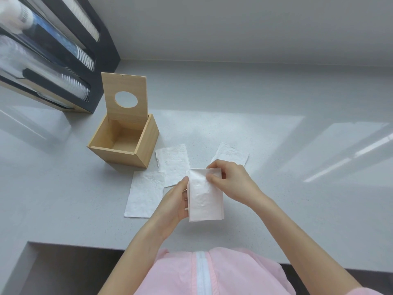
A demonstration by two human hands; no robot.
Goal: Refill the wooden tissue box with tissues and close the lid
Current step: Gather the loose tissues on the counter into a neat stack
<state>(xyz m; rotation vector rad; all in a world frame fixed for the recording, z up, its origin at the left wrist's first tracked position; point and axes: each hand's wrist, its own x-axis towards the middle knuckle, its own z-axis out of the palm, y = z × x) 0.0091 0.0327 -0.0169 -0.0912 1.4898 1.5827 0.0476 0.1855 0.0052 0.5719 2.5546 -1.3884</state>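
The wooden tissue box (119,153) stands open and empty on the grey counter, its lid (110,90) with a round hole raised upright at the back. My left hand (174,201) grips the left edge of a folded stack of white tissues (205,201) held above the counter. My right hand (231,182) pinches the top of the same stack. Three loose tissues lie flat: one (146,194) at the front left, one (172,162) beside the box, and one (231,155) partly hidden behind my right hand.
A black cup dispenser (70,56) with stacked cups and lids stands at the back left, close to the box. The grey counter (276,167) ends in a front edge near my body, with a recess at the lower left.
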